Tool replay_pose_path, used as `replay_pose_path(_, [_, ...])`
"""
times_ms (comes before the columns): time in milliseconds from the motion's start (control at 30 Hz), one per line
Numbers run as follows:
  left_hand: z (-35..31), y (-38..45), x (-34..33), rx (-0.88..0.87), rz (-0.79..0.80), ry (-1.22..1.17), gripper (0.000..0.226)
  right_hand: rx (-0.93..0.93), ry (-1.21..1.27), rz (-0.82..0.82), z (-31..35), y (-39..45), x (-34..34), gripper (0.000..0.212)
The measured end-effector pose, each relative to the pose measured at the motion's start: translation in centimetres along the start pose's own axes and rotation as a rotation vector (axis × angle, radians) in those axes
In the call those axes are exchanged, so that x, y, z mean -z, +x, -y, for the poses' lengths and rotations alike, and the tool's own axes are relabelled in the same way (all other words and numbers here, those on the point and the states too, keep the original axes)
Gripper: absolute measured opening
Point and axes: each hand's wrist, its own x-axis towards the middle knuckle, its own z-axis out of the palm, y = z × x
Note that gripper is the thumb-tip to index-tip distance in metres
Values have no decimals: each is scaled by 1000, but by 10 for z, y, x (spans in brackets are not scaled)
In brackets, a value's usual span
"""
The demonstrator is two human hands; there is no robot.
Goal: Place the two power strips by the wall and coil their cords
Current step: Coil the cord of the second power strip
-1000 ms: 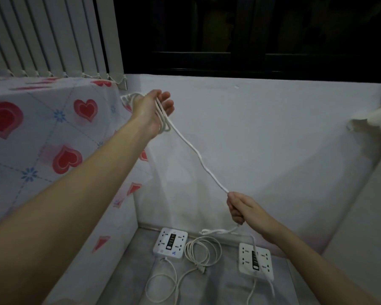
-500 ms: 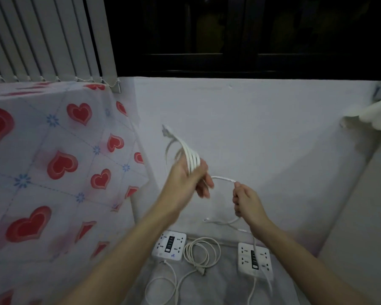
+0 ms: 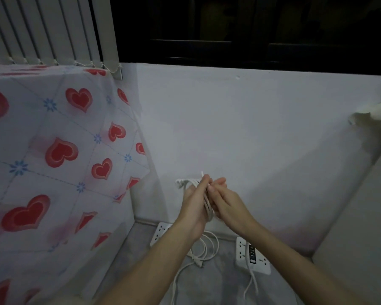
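Observation:
Two white power strips lie on the grey floor against the wall: the left power strip (image 3: 161, 233) is partly hidden behind my left forearm, the right power strip (image 3: 252, 256) is in plain view. A coiled white cord (image 3: 209, 247) rests on the floor between them. My left hand (image 3: 194, 205) grips a bundle of looped white cord (image 3: 208, 208) held upright above the strips. My right hand (image 3: 226, 205) presses against the same bundle from the right, fingers pinching the cord near its top. A cord runs down from the right strip toward the bottom edge.
A cloth with red hearts (image 3: 53, 155) covers furniture on the left, its corner hanging near the left strip. White wall (image 3: 251, 139) stands behind, a dark window above it, vertical blinds (image 3: 42, 29) at upper left. A pale surface (image 3: 361, 216) borders the right.
My left hand came down from high up and both hands met above the strips. The stretched cord between them has been gathered into the bundle.

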Motion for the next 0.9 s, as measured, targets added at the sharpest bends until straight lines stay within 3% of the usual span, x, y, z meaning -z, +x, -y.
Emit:
replay_pose_path(133, [-14, 0, -7, -75, -29, 64, 19, -98, 297, 76, -9, -3, 5, 38])
replay_pose_path(233, [-22, 0, -10, -96, -16, 63, 18, -71, 320, 93, -9, -2, 11, 32])
replay_pose_path(533, [-65, 7, -15, -224, -59, 157, 19, -4, -154, 90, -20, -7, 31, 35])
replay_pose_path(700, [-91, 12, -24, -271, -81, 92, 13, 125, -301, 68, -27, -1, 36, 12])
replay_pose_path(833, [-105, 8, -32, -253, -39, 92, 13, 152, -529, 53, -44, -3, 38, 50])
replay_pose_path(900, [-107, 4, -34, -234, -25, 89, 14, 107, -463, 45, -46, -3, 37, 51])
